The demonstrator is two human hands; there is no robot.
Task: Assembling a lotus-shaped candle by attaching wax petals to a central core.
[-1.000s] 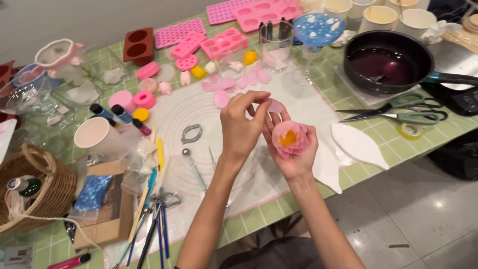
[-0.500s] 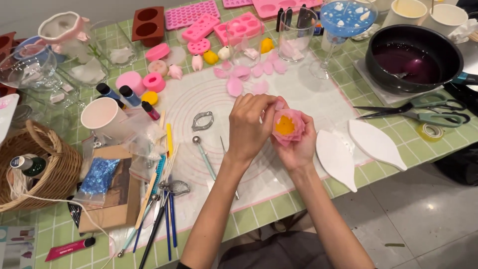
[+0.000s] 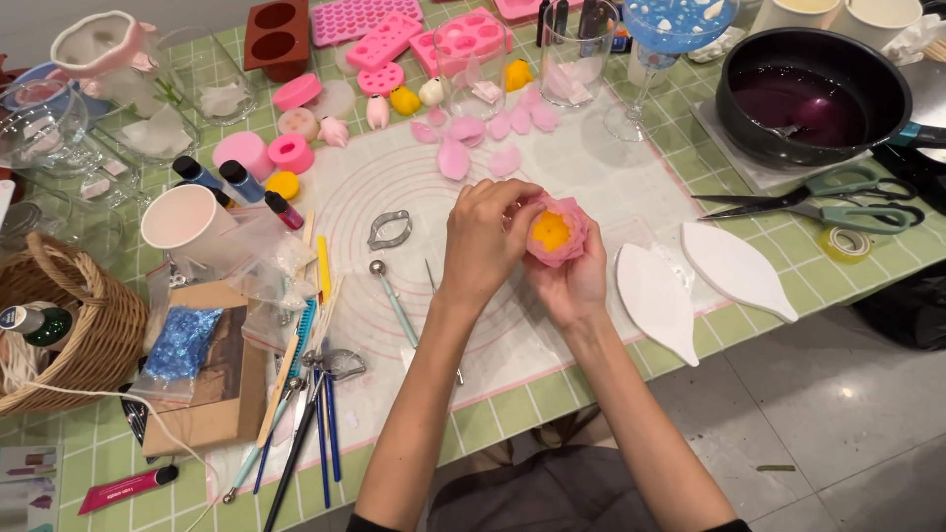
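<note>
A pink flower with a yellow centre (image 3: 554, 229) is cupped from below in my right hand (image 3: 574, 279). My left hand (image 3: 485, 241) presses its fingers against the flower's left side, where the petals wrap. Both hands hover over a white work mat with ring markings (image 3: 379, 187). Loose pink petals (image 3: 463, 148) lie on the mat just beyond the hands. A metal petal-shaped cutter (image 3: 389, 229) and a ball-tipped tool (image 3: 392, 300) rest on the mat to the left of my left hand.
Two white leaf shapes (image 3: 734, 268) lie right of the hands. A black pan of dark liquid (image 3: 810, 94), scissors (image 3: 818, 202) and tape sit at right. Pink moulds (image 3: 463, 34), glasses, a white cup (image 3: 187, 225), a basket (image 3: 69, 320), brushes (image 3: 310, 419) and a box crowd the left.
The view has shifted, so the hands and flower sit lower and more central. My left hand's fingers have closed further around the flower's side.
</note>
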